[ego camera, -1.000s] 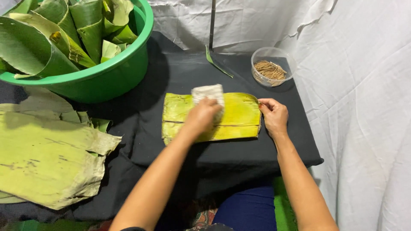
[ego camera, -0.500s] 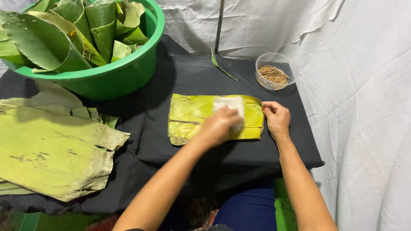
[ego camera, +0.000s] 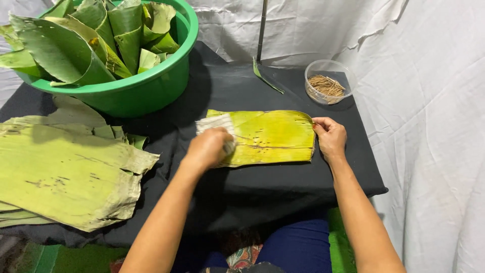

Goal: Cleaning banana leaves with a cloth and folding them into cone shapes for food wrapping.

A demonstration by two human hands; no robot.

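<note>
A yellow-green banana leaf piece [ego camera: 273, 135] lies flat on the black cloth in front of me. My left hand [ego camera: 208, 148] grips a pale folded cloth [ego camera: 216, 124] and presses it on the leaf's left end. My right hand [ego camera: 331, 138] holds down the leaf's right edge with its fingertips.
A green plastic basin [ego camera: 151, 88] full of rolled banana leaves stands at the back left. A stack of large flat leaves [ego camera: 65, 169] lies on the left. A clear round bowl of thin brown sticks [ego camera: 327, 83] sits at the back right. A dark pole [ego camera: 261, 30] rises behind, and white cloth surrounds the black-covered table [ego camera: 283, 197].
My left hand has drawn the cloth from the leaf's right part across to its left end. My right hand stays on the right edge.
</note>
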